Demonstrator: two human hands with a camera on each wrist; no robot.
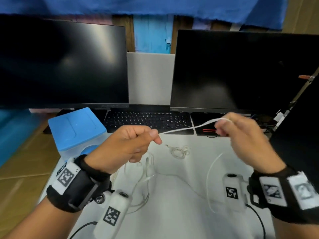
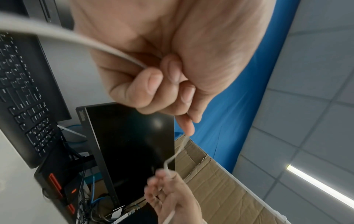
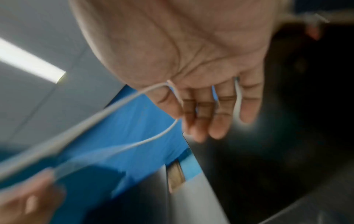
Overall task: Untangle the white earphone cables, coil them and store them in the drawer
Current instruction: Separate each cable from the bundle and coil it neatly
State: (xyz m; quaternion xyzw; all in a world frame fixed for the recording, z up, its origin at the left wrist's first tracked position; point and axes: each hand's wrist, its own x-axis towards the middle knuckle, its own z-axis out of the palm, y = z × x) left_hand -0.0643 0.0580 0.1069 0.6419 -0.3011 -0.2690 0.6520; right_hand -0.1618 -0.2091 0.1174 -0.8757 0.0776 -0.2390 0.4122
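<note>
Mid-frame in the head view, the left hand (image 1: 131,145) is curled into a fist, pinching the white earphone cable (image 1: 186,128) between thumb and forefinger, probably to anchor one end. The right hand (image 1: 241,135), right of centre, has the cable looped around its fingers (image 3: 247,103), which suggests winding a coil. The stretch between them is taut, keeping it free of kinks. Loose strands hang to the white desk (image 1: 181,213) below (a second earphone bundle (image 1: 179,151) lies at centre). The blue-lidded drawer box (image 1: 76,130) waits at left, near the left hand
</note>
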